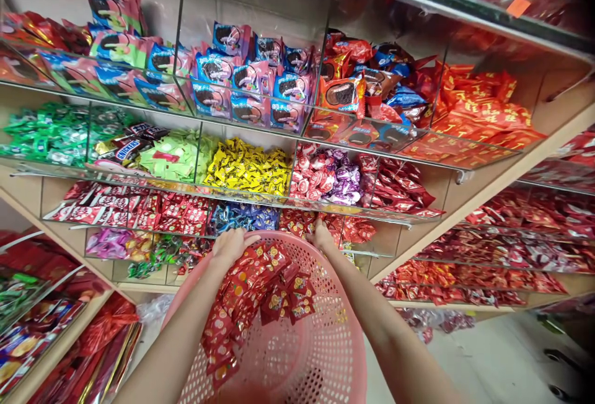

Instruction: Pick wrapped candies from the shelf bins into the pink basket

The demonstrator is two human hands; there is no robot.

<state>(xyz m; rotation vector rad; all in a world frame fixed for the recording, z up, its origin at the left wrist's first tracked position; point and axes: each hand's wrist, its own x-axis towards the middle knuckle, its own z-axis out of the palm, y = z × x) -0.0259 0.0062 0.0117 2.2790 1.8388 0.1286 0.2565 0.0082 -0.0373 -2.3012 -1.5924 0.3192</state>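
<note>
A large pink perforated basket (pixel 346 329) is tilted in front of the shelves, with many red candy packets (pixel 246 292) lying on its left and upper inside wall. My left hand (pixel 232 246) holds the basket's far rim, its fingers wrapped over the edge. At the rim's right part is my right hand (pixel 321 235), close to the red packets (pixel 297 221) in a lower shelf compartment; its fingertips are partly hidden, so whether they grip anything is unclear. Blue-wrapped candies (pixel 244 216) lie in the compartment just beyond my left hand.
Clear-fronted shelves rise ahead, holding yellow candies (pixel 248 167), green candies (pixel 60 134) and cookie packs (pixel 223 69). More red candies (pixel 515 218) fill shelves at the right. Red bags (pixel 106 329) stand at lower left; pale floor (pixel 493 354) shows at lower right.
</note>
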